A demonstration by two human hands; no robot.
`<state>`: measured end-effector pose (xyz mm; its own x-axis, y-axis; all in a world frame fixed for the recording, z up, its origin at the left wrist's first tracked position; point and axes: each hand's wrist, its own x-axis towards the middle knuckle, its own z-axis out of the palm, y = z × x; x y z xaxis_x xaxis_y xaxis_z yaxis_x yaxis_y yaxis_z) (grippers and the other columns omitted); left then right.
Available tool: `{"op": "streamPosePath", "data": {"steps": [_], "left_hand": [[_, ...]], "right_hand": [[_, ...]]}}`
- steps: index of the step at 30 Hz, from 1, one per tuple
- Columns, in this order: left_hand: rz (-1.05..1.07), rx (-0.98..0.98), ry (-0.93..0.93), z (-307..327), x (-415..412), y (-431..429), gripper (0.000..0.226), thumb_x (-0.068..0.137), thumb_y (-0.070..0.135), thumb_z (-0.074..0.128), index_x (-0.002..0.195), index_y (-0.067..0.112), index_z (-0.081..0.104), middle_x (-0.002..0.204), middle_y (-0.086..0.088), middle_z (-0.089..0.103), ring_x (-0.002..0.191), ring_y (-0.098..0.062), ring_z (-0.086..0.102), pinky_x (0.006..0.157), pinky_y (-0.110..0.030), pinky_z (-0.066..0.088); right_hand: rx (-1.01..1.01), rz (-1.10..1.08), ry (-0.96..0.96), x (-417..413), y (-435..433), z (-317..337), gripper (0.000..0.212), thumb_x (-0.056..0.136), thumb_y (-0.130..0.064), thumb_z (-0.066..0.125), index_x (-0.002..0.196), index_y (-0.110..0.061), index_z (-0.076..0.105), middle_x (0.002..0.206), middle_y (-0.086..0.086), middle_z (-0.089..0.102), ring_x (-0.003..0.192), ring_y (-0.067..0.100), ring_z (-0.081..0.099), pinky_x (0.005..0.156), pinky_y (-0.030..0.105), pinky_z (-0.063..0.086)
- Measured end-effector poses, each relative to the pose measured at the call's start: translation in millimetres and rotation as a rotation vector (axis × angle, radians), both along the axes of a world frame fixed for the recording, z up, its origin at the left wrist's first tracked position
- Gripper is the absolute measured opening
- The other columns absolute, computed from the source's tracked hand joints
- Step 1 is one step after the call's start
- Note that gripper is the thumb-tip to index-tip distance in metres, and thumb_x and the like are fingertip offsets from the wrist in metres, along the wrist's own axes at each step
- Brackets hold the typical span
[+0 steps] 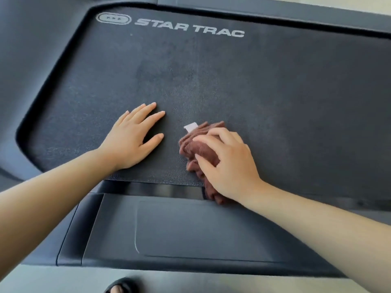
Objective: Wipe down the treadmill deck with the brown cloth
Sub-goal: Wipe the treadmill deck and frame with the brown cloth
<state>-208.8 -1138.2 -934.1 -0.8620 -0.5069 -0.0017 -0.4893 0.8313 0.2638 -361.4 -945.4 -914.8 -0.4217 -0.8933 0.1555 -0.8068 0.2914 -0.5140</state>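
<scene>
Brown cloth (191,144) lies bunched on the treadmill deck (275,92), just toward 5 o'clock from the middle of the view. Its lower end trails over the deck's near edge onto the glossy strip there. The right hand (228,163) sits on top of it with fingers and thumb curled into the folds, so that grip is closed on the cloth and holds it against the textured black surface. A small white tag (191,127) sticks out of the cloth on its 11 o'clock side. Toward 9 o'clock from the cloth, near but apart, the left hand (131,140) rests flat on the deck with fingers straight and spread, its grip open and holding nothing. White lettering (190,28) reading STAR TRAC runs across the deck at 12 o'clock. A smooth dark end cover (190,229) sits below the deck at 6 o'clock. Past it, along the bottom edge, are pale floor (63,278) and what looks like a sandalled foot (121,287), cut off at the edge.
</scene>
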Motion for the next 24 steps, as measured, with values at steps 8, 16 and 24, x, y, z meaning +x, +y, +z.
{"op": "streamPosePath", "data": {"steps": [8, 16, 24], "left_hand": [[0.015, -0.001, -0.029, 3.3, 23.6, 2.4, 0.069, 0.086, 0.057, 0.019, 0.146, 0.025, 0.029, 0.156, 0.001, 0.019, 0.144, -0.021, 0.015, 0.116, -0.040, 0.011], [0.178, 0.004, 0.072, 5.1, -19.2, -66.4, 0.056, 0.095, 0.044, 0.037, 0.145, 0.021, 0.032, 0.156, -0.001, 0.022, 0.144, -0.022, 0.014, 0.114, -0.052, 0.011], [0.180, -0.017, 0.103, -2.1, -100.7, -170.9, 0.052, 0.095, 0.039, 0.040, 0.143, 0.020, 0.034, 0.154, -0.004, 0.027, 0.142, -0.023, 0.021, 0.114, -0.052, 0.018]], "right_hand": [[-0.048, 0.002, 0.006, 0.7, -38.8, -3.0, 0.027, 0.084, -0.034, 0.061, 0.111, -0.032, 0.065, 0.118, -0.007, 0.057, 0.113, 0.021, 0.049, 0.085, 0.036, 0.037], [-0.026, -0.240, 0.002, -37.0, -153.7, -5.9, 0.031, 0.090, -0.038, 0.052, 0.121, -0.039, 0.056, 0.124, -0.006, 0.051, 0.117, 0.020, 0.043, 0.090, 0.039, 0.036], [-0.051, -0.279, 0.038, -89.9, -232.7, -11.9, 0.031, 0.092, -0.039, 0.050, 0.122, -0.039, 0.057, 0.124, -0.004, 0.052, 0.117, 0.022, 0.043, 0.090, 0.041, 0.038]]}}
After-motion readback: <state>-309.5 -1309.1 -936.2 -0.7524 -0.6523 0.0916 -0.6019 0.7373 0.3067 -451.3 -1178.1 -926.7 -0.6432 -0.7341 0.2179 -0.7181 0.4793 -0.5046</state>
